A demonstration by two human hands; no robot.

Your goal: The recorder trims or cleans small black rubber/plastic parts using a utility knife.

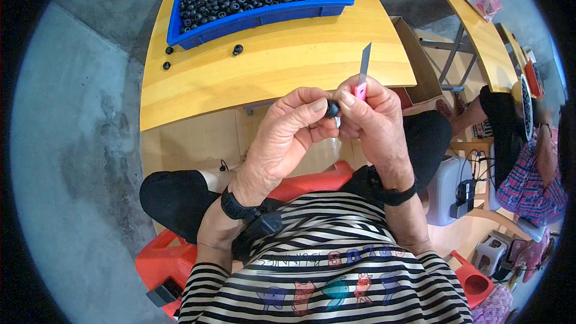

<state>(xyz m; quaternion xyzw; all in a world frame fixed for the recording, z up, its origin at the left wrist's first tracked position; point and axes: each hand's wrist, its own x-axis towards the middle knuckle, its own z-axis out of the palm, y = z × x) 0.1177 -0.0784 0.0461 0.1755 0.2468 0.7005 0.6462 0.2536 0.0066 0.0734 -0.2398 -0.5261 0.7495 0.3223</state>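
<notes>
Keep the black bead (332, 108) pinched firmly in your left hand (288, 138), held above your lap just near of the desk (270, 60). Your right hand (373, 123) grips the pink knife (362, 78); trim away from your fingertips, in short strokes.

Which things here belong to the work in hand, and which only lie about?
In use: black ring in left hand; pink-handled knife in right hand; blue tray of rings.
Lying about: cardboard box; loose rings on table; red stool.
</notes>
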